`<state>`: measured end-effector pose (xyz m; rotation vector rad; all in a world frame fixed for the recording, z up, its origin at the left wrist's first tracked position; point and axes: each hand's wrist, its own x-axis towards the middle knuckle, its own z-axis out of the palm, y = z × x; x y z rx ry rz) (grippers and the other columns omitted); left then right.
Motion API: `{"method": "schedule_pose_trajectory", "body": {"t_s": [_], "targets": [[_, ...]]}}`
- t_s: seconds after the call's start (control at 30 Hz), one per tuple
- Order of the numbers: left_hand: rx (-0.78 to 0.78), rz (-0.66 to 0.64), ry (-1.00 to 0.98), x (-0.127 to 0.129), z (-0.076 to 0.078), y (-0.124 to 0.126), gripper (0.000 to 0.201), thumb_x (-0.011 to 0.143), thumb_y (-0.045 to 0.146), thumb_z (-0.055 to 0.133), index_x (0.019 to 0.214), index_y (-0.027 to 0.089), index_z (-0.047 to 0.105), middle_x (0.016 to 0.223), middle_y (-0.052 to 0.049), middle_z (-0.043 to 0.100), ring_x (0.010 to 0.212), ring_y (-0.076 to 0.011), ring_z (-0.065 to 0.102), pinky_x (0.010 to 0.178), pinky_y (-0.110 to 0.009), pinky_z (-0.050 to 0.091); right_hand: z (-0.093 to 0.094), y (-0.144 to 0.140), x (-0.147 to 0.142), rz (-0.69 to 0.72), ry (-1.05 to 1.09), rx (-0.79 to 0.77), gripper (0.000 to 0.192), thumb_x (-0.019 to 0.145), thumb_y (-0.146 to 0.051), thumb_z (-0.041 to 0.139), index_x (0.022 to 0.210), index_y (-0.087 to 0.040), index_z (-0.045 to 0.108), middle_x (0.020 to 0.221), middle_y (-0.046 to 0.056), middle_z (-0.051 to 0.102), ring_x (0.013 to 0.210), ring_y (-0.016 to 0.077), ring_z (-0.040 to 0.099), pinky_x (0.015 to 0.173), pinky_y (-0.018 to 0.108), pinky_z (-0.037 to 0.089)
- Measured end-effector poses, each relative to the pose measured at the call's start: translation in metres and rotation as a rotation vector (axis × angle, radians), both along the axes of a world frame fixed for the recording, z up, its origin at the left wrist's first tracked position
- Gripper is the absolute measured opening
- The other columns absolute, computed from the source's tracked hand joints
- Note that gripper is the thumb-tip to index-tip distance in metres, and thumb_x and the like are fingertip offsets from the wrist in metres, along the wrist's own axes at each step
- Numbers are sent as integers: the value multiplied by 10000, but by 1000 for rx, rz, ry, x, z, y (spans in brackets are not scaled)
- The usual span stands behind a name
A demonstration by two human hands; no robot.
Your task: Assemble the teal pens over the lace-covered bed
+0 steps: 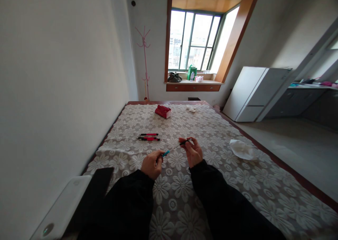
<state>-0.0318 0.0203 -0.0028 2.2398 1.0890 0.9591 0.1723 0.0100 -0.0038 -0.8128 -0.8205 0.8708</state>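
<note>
Covering the bed, a floral cloth [227, 183] bears two red pens [149, 137] beyond a pen [174, 147] gripped by left hand [152, 163] and right hand [193, 152]; crumpled tissue [241, 149] lies right of it.

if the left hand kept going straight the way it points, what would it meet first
Probably the right hand: the left hand points up and right along the thin pen part held between them. Depth is unclear.

red pack [163, 111], crumpled tissue [242, 149] on floral bedspread [211, 127]; fridge [253, 92] beyond.
</note>
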Motion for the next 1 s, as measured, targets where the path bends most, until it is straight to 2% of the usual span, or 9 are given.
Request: {"method": "schedule_pose_trajectory", "body": {"t_s": [0.27, 0.5, 0.6, 0.7, 0.77, 0.87, 1.0], "targets": [[8, -1, 19, 0, -3, 1, 285, 835, 146, 417, 1007, 200, 639, 780, -27, 657, 712, -156, 619, 651, -254, 460, -1, -3, -4, 44, -141, -4, 312, 774, -399, 680, 943, -236, 475, 977, 87, 734, 892, 236, 682, 709, 364, 521], [44, -26, 13, 0, -5, 2, 291, 821, 122, 442, 1012, 207, 644, 878, -55, 675, 811, -183, 623, 731, -293, 480, -1, -10, -15, 275, -301, -54, 286, 795, -413, 666, 905, -230, 476, 937, 78, 735, 830, 210, 672, 722, 357, 511], [48, -17, 13, 0, -3, 2, 277, 840, 131, 436, 1003, 209, 646, 916, -64, 672, 867, -195, 623, 775, -311, 485, -1, -9, -15, 234, -361, -54, 300, 752, -433, 698, 880, -216, 534, 935, 70, 711, 824, 204, 655, 658, 320, 515], [54, -6, 16, 0, -3, 3, 246, 866, 163, 440, 992, 211, 645, 932, -67, 671, 873, -196, 623, 769, -307, 488, -2, -6, -11, 154, -410, -74, 307, 692, -428, 744, 838, -201, 598, 744, 16, 655, 657, 154, 608, 545, 263, 479], [59, -2, 10, 0, -3, 3, 231, 873, 174, 447, 984, 215, 645, 932, -65, 672, 854, -192, 625, 742, -296, 491, -4, -5, -8, 168, -407, -102, 317, 673, -433, 759, 825, -198, 611, 615, -23, 596, 531, 120, 544, 483, 246, 437], [69, 4, -11, 0, -5, 4, 216, 873, 177, 463, 986, 219, 642, 932, -60, 673, 844, -186, 625, 718, -283, 491, -7, -3, -3, 213, -398, -148, 339, 670, -459, 763, 803, -187, 610, 569, -27, 599, 467, 108, 509, 452, 243, 405], [86, -25, 0, 0, -6, 4, 212, 865, 167, 484, 1006, 222, 631, 959, -54, 671, 901, -191, 619, 764, -291, 487, -11, -3, 0, 206, -471, -180, 363, 726, -496, 713, 646, -183, 548, 490, -33, 568, 420, 92, 463, 432, 230, 361]]}}
